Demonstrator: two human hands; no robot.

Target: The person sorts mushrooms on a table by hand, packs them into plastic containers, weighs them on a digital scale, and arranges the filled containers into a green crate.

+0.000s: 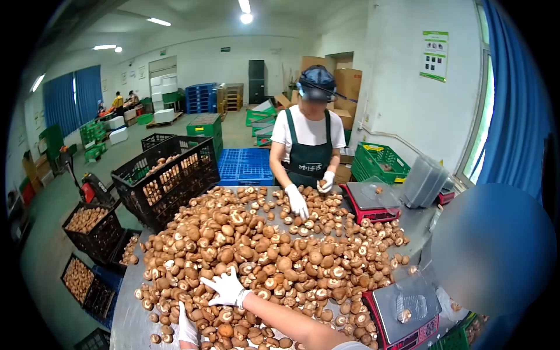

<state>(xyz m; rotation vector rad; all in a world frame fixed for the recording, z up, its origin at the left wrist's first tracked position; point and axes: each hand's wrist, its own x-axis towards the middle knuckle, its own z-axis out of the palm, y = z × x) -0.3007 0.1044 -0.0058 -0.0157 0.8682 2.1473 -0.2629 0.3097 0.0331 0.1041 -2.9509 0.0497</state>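
Observation:
A large heap of brown mushrooms (256,251) covers much of a metal table (125,303). Over the near side of the heap, my right hand (226,289), in a white glove, has its fingers spread on the mushrooms, with nothing seen held. My left hand (186,328), also gloved in white, is edge-on at the heap's lower left; its fingers are stretched out beside mushrooms, and its palm side is hidden. At the lower right, a red scale (431,331) bears a clear plastic tray (411,304) with a mushroom in it.
Across the table, a co-worker's gloved hands (297,201) are among the mushrooms. Another red scale (373,201) is beside them. Black crates (166,181) line the left edge, and a blurred person (493,251) is at the right. Stacked clear trays (424,181) stand near the window.

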